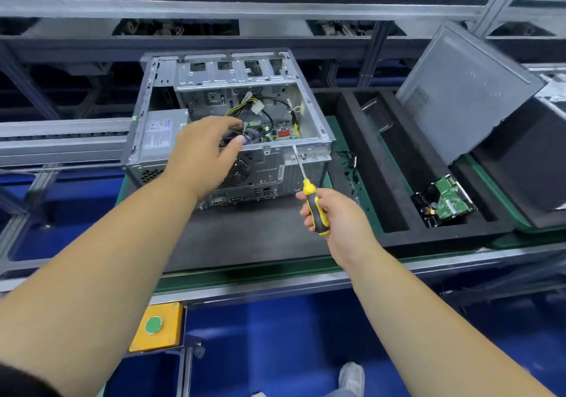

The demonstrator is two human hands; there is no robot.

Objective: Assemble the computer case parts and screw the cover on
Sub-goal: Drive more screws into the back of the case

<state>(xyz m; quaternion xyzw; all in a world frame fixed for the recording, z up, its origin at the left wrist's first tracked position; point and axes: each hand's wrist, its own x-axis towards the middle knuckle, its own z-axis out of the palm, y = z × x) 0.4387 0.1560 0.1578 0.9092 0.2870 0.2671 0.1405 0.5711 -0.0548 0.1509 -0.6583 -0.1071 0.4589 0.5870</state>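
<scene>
The open computer case (pixel 232 127) lies on its side on the dark mat of the desk (pixel 245 237), its cover panel (pixel 465 90) leaning well apart at the right above a black foam tray (pixel 395 164) holding a green circuit board (pixel 453 200). The left hand (pixel 205 154) reaches over the case's near rim with fingers curled among the cables; whether it holds anything I cannot tell. The right hand (pixel 333 213) grips a yellow screwdriver (pixel 309 194), its tip touching the case's near right edge, and bare mat lies in front of the case.

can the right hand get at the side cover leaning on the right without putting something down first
Probably not. The right hand grips the screwdriver, so it isn't free. The path to the side cover looks open, above the foam tray.
</scene>
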